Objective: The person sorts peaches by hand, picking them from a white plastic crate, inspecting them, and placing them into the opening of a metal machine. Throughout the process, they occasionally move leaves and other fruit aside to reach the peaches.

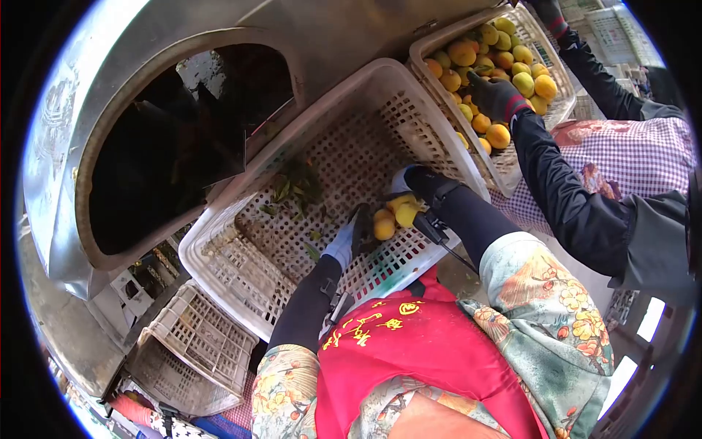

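A large pale plastic crate (281,289) with perforated sides lies under my arms, its floor dirty and mostly bare. A few yellow-orange citrus fruits (385,224) sit together in its near right part. My left hand (349,238), in a pale glove with dark fingers, reaches down beside these fruits, its fingers stretched out and apparently holding nothing. On the far side of the fruits is my gloved right hand (406,181), bent downwards close to them. Its fingers are mostly hidden, so whether it grips a fruit cannot be made out.
Green leaves (298,186) lie in the crate. A metal machine with a dark opening (175,154) stands behind it. At right, a co-worker's dark-gloved hand (497,95) touches fruit in a full crate (504,164). Another crate (197,344) sits at lower left.
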`<state>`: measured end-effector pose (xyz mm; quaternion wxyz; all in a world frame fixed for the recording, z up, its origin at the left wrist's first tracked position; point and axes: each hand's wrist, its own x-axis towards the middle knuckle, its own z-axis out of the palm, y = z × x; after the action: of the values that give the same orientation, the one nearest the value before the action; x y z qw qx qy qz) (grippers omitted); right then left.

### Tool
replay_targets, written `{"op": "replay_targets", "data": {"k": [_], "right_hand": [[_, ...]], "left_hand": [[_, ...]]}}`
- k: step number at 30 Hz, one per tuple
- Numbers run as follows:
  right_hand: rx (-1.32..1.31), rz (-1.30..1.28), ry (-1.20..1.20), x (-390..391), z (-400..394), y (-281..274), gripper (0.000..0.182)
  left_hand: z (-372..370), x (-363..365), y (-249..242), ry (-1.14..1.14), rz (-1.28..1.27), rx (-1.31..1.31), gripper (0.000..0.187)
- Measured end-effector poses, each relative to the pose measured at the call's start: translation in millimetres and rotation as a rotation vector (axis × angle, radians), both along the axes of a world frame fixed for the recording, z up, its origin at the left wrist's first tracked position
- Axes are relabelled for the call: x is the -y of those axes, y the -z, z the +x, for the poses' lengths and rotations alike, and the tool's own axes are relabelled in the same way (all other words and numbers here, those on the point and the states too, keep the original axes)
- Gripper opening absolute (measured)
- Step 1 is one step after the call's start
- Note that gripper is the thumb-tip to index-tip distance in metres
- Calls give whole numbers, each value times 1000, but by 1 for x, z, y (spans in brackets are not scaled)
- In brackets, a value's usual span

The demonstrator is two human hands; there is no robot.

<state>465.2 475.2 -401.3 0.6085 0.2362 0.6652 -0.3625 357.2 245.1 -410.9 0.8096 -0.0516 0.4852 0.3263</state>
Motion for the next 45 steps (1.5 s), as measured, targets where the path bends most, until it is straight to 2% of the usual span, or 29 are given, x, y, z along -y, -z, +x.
{"op": "replay_targets", "data": {"k": [3, 5, 6, 8, 9, 10, 12, 13, 14, 16, 17, 18, 20, 22, 23, 24, 25, 26, 27, 28, 29, 30, 32, 35, 37, 39, 42, 44, 45], "right_hand": [[-52, 49, 125, 23, 8, 2, 58], [-79, 53, 152, 33, -3, -27, 63], [-82, 48, 147, 38, -5, -36, 63], [65, 16, 521, 44, -14, -51, 62], [-105, -137, 552, 40, -16, -71, 56], [-113, -138, 543, 40, -15, -65, 56], [54, -188, 792, 48, -11, -49, 58], [77, -208, 866, 49, -25, -83, 39], [67, -210, 860, 52, -20, -75, 39], [-625, -412, 640, 59, -3, -36, 34], [-640, -411, 630, 66, -5, -15, 34], [-592, -349, 609, 73, -7, 4, 35], [-550, -282, 584, 78, -22, 0, 37], [-203, 39, 887, 84, -53, -43, 35], [-331, 244, 802, 84, -58, -54, 38], [-345, 245, 796, 85, -63, -48, 38], [-424, 323, 772, 89, -66, -36, 44], [-500, 398, 744, 93, -67, -24, 52], [-509, 390, 734, 99, -75, -27, 52], [-616, 368, 478, 111, -85, -33, 58], [-716, 341, 218, 126, -96, -39, 65], [-727, 329, 210, 142, -106, -37, 65], [-771, 374, -94, 168, -125, -28, 79], [-663, 363, -343, 197, -143, -23, 82], [-722, 424, -387, 212, -147, -29, 83], [-903, 492, -402, 226, -151, -14, 84], [-790, 324, -293, 246, -178, -25, 89], [-936, 377, -339, 258, -192, -8, 79], [-906, 300, -432, 273, -206, 14, 68]], "left_hand": [[8, 11, 30, -151, 72, 24, 63], [11, 31, 70, 323, 890, -700, 45], [6, 36, 56, 322, 883, -704, 45], [-14, 42, 1, 234, 674, -512, 43], [-21, 50, -10, 121, 723, -467, 42], [-30, 53, -10, 116, 722, -478, 42], [-49, 63, -10, -170, 258, 97, 42], [-59, 70, -6, 214, 694, -416, 40], [-65, 73, -1, 212, 695, -428, 40], [-77, 75, -2, -94, 202, 44, 42], [-73, 78, -16, 90, 813, -597, 42], [-76, 75, -23, 91, 820, -612, 42], [-84, 64, -40, -486, 317, 255, 43], [-96, 62, -66, -475, 413, 235, 41], [-101, 64, -60, -605, 339, 128, 40], [-107, 67, -56, -737, 265, 19, 39], [-115, 75, -56, -666, 330, -161, 34], [-117, 83, -55, -677, 330, -167, 34], [-122, 90, -56, -634, 227, -348, 31], [-125, 96, -58, -588, 118, -529, 29], [-126, 103, -61, -602, 111, -541, 29], [-124, 109, -68, -687, 35, -542, 27], [-122, 112, -79, -863, -107, -541, 24], [-118, 128, -70, -877, -165, -586, 23], [-114, 127, -69, -929, -314, -612, 23], [-110, 130, -64, -997, -299, -618, 24], [-99, 133, -86, -1030, -258, -660, 28], [-96, 131, -93, -952, -203, -788, 29], [-101, 127, -96, -1173, -308, -586, 29]]}}
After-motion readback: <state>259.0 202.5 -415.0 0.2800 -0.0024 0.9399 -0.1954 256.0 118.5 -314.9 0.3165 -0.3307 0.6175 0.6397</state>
